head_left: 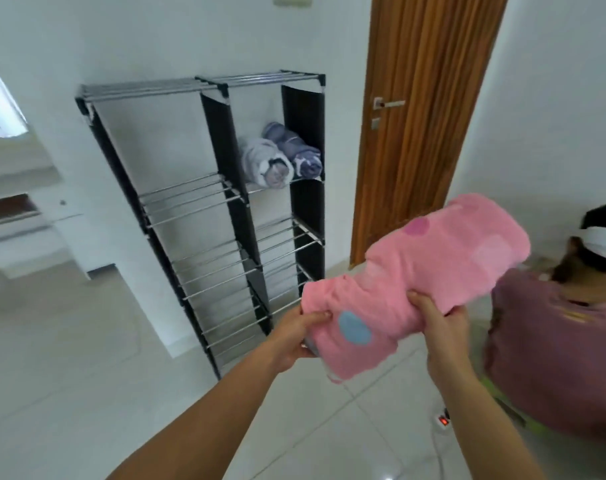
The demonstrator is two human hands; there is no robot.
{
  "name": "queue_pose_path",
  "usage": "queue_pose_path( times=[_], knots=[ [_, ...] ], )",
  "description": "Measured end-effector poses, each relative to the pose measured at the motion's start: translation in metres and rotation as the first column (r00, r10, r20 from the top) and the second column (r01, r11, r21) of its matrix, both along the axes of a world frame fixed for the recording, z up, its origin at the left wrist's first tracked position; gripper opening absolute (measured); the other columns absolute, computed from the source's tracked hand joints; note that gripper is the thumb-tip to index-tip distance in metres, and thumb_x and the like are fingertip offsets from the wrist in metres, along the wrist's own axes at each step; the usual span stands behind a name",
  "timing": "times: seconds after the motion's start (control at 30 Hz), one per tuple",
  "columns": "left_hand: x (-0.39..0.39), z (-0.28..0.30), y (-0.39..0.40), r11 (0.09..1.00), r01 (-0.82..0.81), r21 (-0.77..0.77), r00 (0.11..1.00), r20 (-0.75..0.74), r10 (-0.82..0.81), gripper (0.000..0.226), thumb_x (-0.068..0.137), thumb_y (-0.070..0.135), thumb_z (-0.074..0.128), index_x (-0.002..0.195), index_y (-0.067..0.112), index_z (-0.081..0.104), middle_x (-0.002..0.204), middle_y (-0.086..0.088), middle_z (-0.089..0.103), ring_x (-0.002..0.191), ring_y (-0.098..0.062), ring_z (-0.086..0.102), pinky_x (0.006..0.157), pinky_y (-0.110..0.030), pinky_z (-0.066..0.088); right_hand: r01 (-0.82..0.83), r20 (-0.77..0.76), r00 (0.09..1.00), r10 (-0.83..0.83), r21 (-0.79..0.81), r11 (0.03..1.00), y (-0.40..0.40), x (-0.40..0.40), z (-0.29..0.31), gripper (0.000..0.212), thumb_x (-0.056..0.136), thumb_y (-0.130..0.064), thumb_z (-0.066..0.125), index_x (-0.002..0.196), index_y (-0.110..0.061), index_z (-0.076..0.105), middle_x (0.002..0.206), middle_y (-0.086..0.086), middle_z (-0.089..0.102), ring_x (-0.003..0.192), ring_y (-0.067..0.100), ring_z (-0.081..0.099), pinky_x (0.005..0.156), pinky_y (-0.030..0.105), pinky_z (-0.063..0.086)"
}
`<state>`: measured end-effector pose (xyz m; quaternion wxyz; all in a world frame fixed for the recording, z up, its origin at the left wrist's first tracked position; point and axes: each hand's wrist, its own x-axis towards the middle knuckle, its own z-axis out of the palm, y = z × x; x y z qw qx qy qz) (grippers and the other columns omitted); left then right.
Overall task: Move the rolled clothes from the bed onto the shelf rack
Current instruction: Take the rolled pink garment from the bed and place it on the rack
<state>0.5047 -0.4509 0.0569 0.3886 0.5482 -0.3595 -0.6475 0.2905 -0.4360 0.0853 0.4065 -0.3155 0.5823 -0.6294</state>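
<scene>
Both hands (363, 327) grip the pink roll (419, 268), arms outstretched.

A pink rolled cloth with blue and purple dots (415, 285) lies tilted in mid-air before the black shelf rack with metal-bar tiers (204, 202), whose upper right compartment holds a white rolled garment (265, 164) touching a grey-purple rolled garment (294, 148).

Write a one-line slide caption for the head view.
Both hands, left and right, carry a pink rolled cloth toward the shelf rack.
</scene>
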Motion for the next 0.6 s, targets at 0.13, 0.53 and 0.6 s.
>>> queue_pose_path(
  times=[0.13, 0.53, 0.6],
  knots=[
    [0.062, -0.004, -0.006, 0.984, -0.174, 0.029, 0.983, -0.045, 0.175, 0.042, 0.071, 0.021, 0.071, 0.112, 0.020, 0.063, 0.111, -0.010, 0.070, 0.095, -0.029, 0.065, 0.084, -0.052, 0.053, -0.176, -0.103, 0.980, 0.171, -0.035, 0.984, -0.041, 0.070, 0.015, 0.077, 0.055, -0.029, 0.076, 0.124, -0.006, 0.052, 0.117, 0.011, 0.063, 0.106, 0.027, 0.060, 0.083, 0.032, 0.046],
    [0.185, 0.012, -0.112, 0.889, -0.458, 0.019, 0.880, -0.136, 0.456, 0.024, 0.091, 0.011, 0.048, 0.112, 0.013, 0.061, 0.108, -0.010, 0.068, 0.098, -0.026, 0.064, 0.070, -0.038, 0.060, -0.607, -0.400, 0.752, 0.524, -0.107, 0.788, -0.223, 0.247, 0.059, 0.083, 0.068, -0.020, 0.082, 0.137, -0.014, 0.038, 0.126, 0.004, 0.056, 0.107, 0.025, 0.055, 0.089, 0.036, 0.044],
    [0.195, 0.016, -0.143, 0.869, -0.495, 0.012, 0.860, -0.132, 0.493, 0.029, 0.092, 0.011, 0.046, 0.118, 0.011, 0.058, 0.115, -0.011, 0.065, 0.105, -0.029, 0.062, 0.076, -0.043, 0.058, -0.651, -0.452, 0.705, 0.547, -0.107, 0.751, -0.259, 0.267, 0.066, 0.084, 0.069, -0.021, 0.081, 0.139, -0.015, 0.035, 0.118, 0.001, 0.054, 0.100, 0.022, 0.053, 0.083, 0.031, 0.040]
  ],
)
